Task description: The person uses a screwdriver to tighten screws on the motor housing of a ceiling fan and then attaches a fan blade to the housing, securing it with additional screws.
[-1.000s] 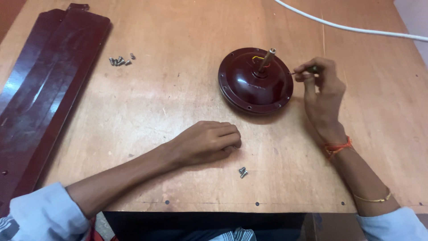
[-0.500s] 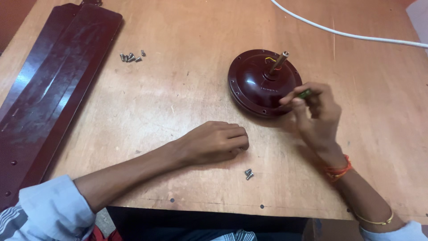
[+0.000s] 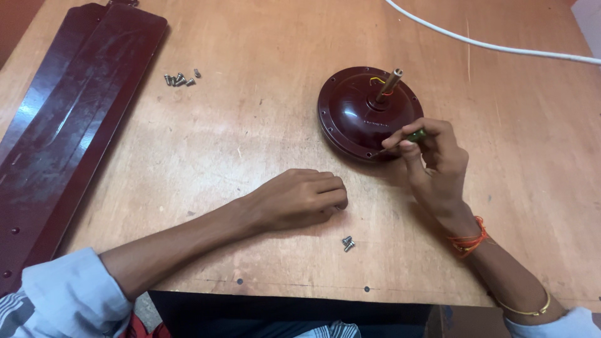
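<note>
Right hand (image 3: 435, 164), centre-right of frame, pinches a small green-handled screwdriver (image 3: 410, 137), tip at the rim of the maroon fan motor housing (image 3: 357, 116). Left hand (image 3: 299, 198), frame centre, rests on the wooden table (image 3: 250, 125), fingers curled closed, holding nothing visible.

Lay on a brown wooden worktop (image 3: 250, 125), scratched and worn. Rested along its far-left side: long dark maroon fan blades (image 3: 69, 119), stacked and glossy, running from the far edge toward the near-left corner. Sat just beside the blades, near their far end: a small cluster of silvery screws (image 3: 179, 79). Lay near the front edge, well apart from that cluster: two more screws (image 3: 347, 243), touching. Crossed the far-right corner: a white cable (image 3: 488, 44).
</note>
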